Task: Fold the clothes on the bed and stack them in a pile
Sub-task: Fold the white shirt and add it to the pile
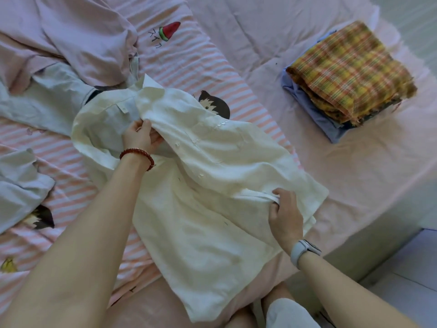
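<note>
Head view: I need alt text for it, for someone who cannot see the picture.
A person's left hand and right hand grip a white shirt spread on a pink bed, partway through folding it. A folded pile with a plaid cloth on top sits at the far right; unfolded pale blue clothes lie to the left.

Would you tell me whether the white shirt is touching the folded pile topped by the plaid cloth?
Apart. The head view shows bare pink sheet between the white shirt and the folded pile.
</note>
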